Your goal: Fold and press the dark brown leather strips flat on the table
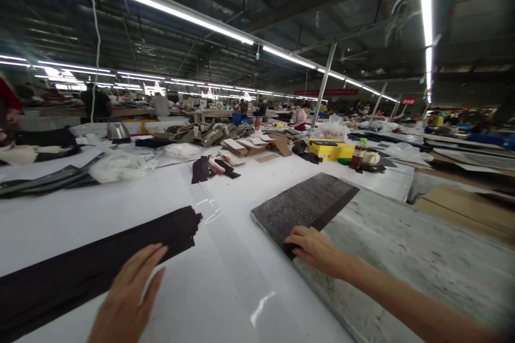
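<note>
My left hand (131, 289) is at the lower left, with fingers stretched out and the thumb apart. Its fingertips reach over the near edge of a stack of long black fabric strips (100, 252) on the white table; whether they touch it I cannot tell. My right hand (311, 247) rests at the near end of a dark, speckled fabric piece (301, 206) lying on a grey-green board (394, 257). The fingers of that hand are curled down on a black strip (338, 203) along the piece's right side, the fingertips partly hidden.
Fabric scraps (217, 165), a clear plastic bag (124, 163) and cardboard pieces (253, 144) lie across the white table (225, 278). A yellow box (332, 150) and a bottle (358, 155) stand behind the board. Brown cardboard (466, 209) lies at right. People work farther back.
</note>
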Action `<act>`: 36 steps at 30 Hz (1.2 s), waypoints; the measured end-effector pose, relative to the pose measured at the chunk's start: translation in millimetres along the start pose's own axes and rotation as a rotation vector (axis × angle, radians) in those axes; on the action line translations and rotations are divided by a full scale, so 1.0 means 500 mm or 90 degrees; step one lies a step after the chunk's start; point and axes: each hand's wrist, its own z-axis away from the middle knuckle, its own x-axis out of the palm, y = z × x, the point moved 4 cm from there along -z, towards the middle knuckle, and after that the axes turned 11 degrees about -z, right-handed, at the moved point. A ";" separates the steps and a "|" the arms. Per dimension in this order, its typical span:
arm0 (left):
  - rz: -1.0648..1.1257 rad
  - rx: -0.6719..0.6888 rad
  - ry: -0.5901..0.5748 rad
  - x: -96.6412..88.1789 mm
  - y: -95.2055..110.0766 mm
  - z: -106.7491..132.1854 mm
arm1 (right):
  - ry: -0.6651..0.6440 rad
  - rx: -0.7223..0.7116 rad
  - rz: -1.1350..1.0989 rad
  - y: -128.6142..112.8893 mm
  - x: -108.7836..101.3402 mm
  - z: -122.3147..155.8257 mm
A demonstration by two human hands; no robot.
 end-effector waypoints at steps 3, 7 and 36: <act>0.095 0.081 -0.058 0.068 0.157 -0.026 | 0.004 -0.022 0.008 0.003 0.009 -0.005; 0.255 0.124 -0.174 0.143 0.332 -0.063 | 0.015 -0.055 0.014 0.015 0.014 -0.010; 0.259 0.175 -0.356 0.261 0.477 -0.075 | 0.123 0.021 -0.109 0.014 0.002 0.081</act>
